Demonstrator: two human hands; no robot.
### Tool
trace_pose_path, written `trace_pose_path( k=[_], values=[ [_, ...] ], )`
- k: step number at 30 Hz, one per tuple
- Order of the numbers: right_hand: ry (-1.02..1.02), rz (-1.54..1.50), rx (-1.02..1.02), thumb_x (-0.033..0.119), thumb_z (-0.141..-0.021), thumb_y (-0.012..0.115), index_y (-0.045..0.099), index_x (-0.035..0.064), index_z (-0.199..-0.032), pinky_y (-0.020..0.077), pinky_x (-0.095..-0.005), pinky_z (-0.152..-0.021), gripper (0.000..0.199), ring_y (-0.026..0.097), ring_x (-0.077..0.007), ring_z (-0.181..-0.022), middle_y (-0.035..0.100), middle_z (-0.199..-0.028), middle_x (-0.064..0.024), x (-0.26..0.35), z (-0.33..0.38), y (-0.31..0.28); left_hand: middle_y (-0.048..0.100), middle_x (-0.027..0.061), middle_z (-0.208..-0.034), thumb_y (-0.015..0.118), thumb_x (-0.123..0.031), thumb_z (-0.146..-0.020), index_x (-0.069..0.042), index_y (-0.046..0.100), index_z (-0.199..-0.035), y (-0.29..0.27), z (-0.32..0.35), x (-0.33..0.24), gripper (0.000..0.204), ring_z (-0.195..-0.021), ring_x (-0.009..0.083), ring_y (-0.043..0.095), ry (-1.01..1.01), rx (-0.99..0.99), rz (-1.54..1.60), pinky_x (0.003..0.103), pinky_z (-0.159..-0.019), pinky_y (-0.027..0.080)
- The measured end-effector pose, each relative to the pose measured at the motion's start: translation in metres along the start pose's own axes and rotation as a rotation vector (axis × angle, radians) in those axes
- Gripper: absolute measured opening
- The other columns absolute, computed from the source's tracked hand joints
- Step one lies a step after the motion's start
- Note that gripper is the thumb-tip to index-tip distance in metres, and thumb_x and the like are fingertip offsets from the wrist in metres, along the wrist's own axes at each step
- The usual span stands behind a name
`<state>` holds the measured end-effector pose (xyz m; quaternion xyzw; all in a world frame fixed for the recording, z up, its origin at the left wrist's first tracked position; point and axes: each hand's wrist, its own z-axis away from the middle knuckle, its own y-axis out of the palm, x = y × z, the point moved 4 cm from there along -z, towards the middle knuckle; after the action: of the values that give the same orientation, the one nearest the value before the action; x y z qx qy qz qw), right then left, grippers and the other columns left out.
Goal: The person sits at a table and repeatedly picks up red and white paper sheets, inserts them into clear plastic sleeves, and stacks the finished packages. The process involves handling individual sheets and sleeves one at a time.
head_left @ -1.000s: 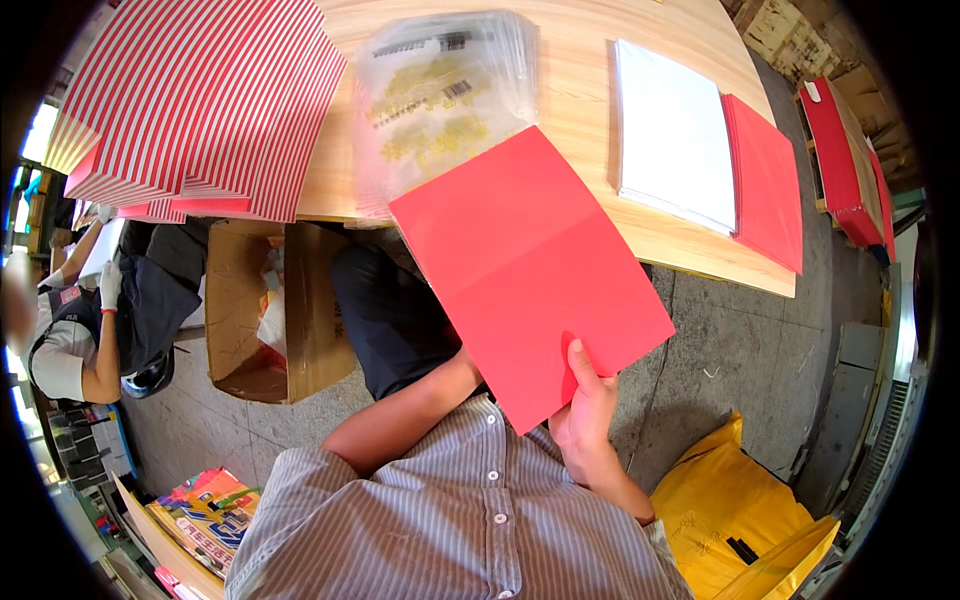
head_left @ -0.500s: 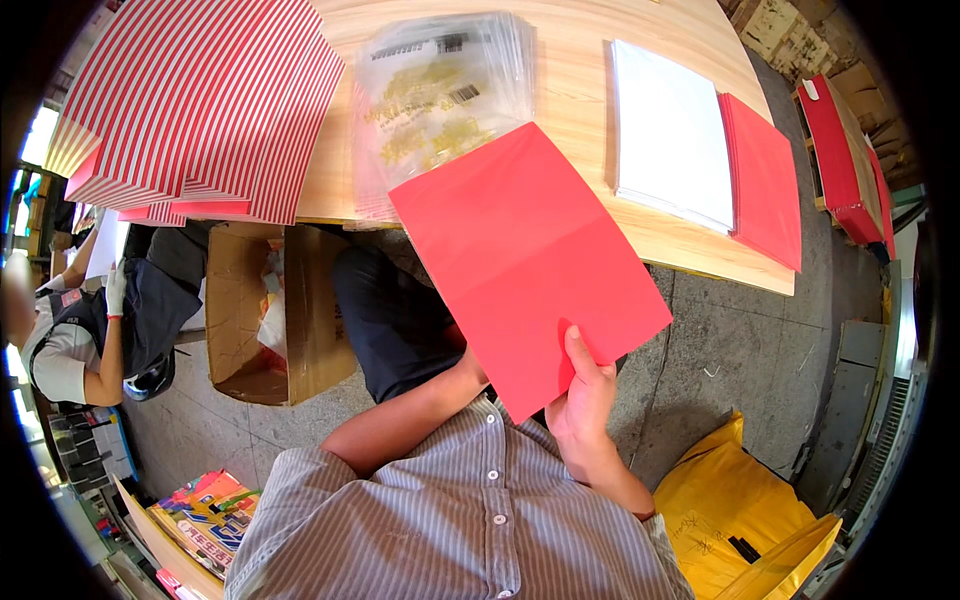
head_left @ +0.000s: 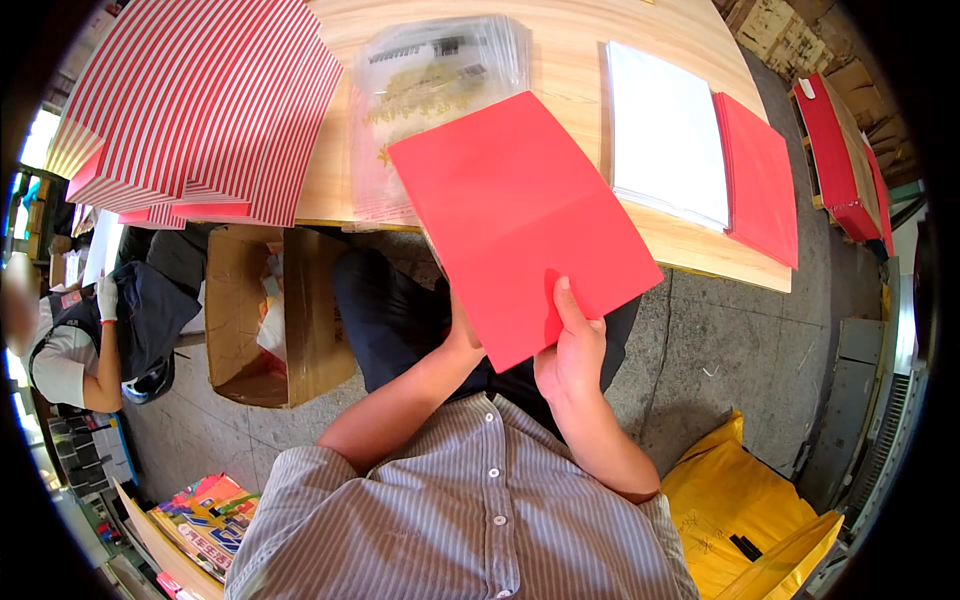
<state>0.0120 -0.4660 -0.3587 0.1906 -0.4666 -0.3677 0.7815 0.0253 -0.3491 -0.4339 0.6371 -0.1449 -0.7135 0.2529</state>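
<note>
A red paper sheet [head_left: 520, 210] is held tilted in front of me, its upper part over the table's near edge. Whether it is one sheet or several together I cannot tell. My right hand [head_left: 574, 350] grips its lower right edge, thumb on top and fingers underneath. At its lower left edge, my left hand [head_left: 463, 328] holds on from below, most of its fingers hidden behind the paper. Just beyond lies a stack of clear plastic bags [head_left: 440, 75] with gold print, partly covered by the sheet.
Red-and-white striped stacks [head_left: 210, 110] stand on the table [head_left: 570, 60] at left. White sheets [head_left: 665, 135] and red sheets [head_left: 758, 180] lie at right. Below are an open cardboard box [head_left: 325, 310] and a yellow sack [head_left: 740, 510]. Another person [head_left: 75, 340] sits at far left.
Both hands have moved the red sheet slightly up and away from me, over more of the plastic bags. The left hand shows a little more below its edge.
</note>
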Motion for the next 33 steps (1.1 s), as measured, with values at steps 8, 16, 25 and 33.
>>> trace_pose_path(
  k=[8, 16, 25, 33],
  values=[
    [0.178, 0.146, 0.22, 0.021, -0.1, 0.056, 0.053, 0.0015, -0.126, 0.062, -0.0395, -0.072, 0.033, 0.069, -0.0232, -0.097, 0.065, -0.119, -0.0132, 0.007, -0.01, -0.014, 0.07, 0.01, -0.103, 0.071, -0.01, -0.084, 0.003, 0.062, -0.11, -0.008, -0.007, -0.022, 0.031, -0.088, 0.018, 0.068, 0.118, -0.094, -0.123, 0.032, -0.075, 0.056],
    [0.132, 0.262, 0.229, 0.012, -0.099, 0.057, 0.061, -0.0021, -0.114, 0.0632, -0.037, -0.067, 0.021, 0.072, -0.0246, -0.083, 0.07, -0.1, -0.0152, 0.002, -0.011, -0.035, 0.068, 0.0063, -0.092, 0.069, -0.005, -0.085, 0.007, 0.062, -0.102, -0.031, 0.006, -0.016, 0.021, -0.083, 0.0131, 0.066, -0.03, -0.313, 0.099, 0.029, -0.071, 0.055],
    [0.099, 0.13, 0.246, 0.012, -0.099, 0.058, 0.065, 0.0008, -0.107, 0.0617, -0.038, -0.076, 0.015, 0.071, -0.0217, -0.087, 0.071, -0.1, -0.0115, 0.002, -0.008, -0.012, 0.07, 0.0063, -0.089, 0.066, -0.007, -0.088, 0.003, 0.067, -0.098, -0.007, 0.018, -0.041, 0.015, -0.083, 0.0113, 0.066, 0.224, -0.14, -0.32, 0.027, -0.072, 0.052],
    [0.049, 0.142, 0.209, 0.012, -0.099, 0.057, 0.06, -0.0012, -0.112, 0.0612, -0.0409, -0.08, 0.018, 0.071, -0.026, -0.09, 0.069, -0.104, -0.0151, 0.005, -0.018, 0.001, 0.07, 0.0065, -0.081, 0.054, -0.001, -0.095, 0.003, 0.067, -0.093, -0.003, 0.02, -0.033, 0.014, -0.07, 0.0127, 0.063, 0.089, -0.189, -0.194, 0.027, -0.064, 0.051]
  ],
)
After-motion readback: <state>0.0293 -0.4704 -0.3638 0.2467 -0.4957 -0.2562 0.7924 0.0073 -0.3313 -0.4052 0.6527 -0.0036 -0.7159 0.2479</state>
